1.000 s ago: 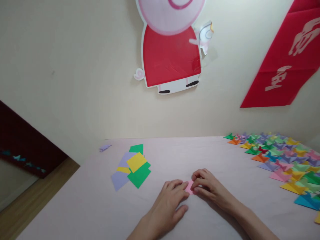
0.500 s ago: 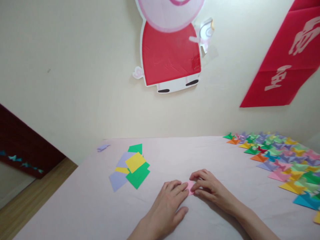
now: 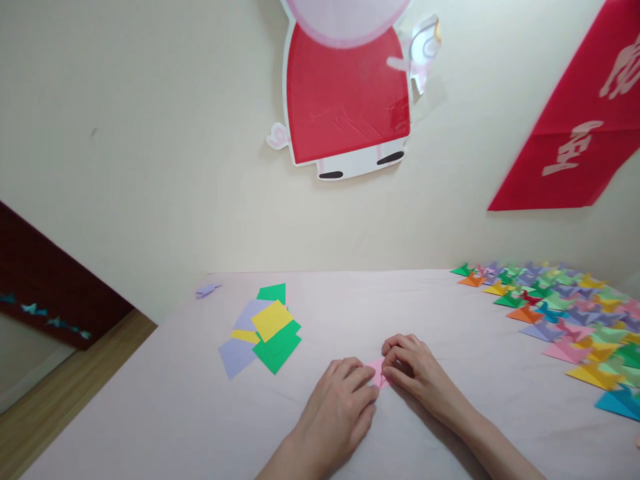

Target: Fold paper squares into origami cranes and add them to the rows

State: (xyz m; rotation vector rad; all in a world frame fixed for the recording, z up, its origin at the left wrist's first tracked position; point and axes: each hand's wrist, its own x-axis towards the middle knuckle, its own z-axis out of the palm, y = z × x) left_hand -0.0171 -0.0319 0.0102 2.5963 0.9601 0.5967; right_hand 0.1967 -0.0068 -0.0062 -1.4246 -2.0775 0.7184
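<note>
Pale pinkish-lilac and lightly creased, the covered tabletop (image 3: pixel 190 413) forms the working surface, its near part lying below the pink paper (image 3: pixel 377 375), which serves as reference point. The left hand (image 3: pixel 340 400) rests at the paper's left side, narrow, fingers bent and thumb drawn in, fingertips on its edge. The right hand (image 3: pixel 415 367) arches at the paper's right side, also narrow, thumb and forefinger tips nearly together on it; whether either hand pinches the paper cannot be told.

Right of the pink paper, many-coloured folded paper pieces (image 3: pixel 593 377) stand in close slanting rows, running toward the wall. Left of and slightly beyond it, loose flat sheets overlap: a yellow sheet (image 3: pixel 273 320) uppermost, a green sheet (image 3: pixel 277 350) partly under it, a lavender sheet (image 3: pixel 236 359) outermost. Farther left and beyond lies a small folded lavender piece (image 3: pixel 207 291).

Well left of the pink paper, past the table edge, are a wood-toned floor (image 3: pixel 75 377) and a dark red-brown panel (image 3: pixel 60 280) bearing small blue-green shapes. Directly beyond the paper rises a plain off-white wall (image 3: pixel 150 133), with a red-bodied cartoon cutout (image 3: pixel 350 93); beyond and to the paper's right hangs a red banner (image 3: pixel 540 187) with pale characters.
</note>
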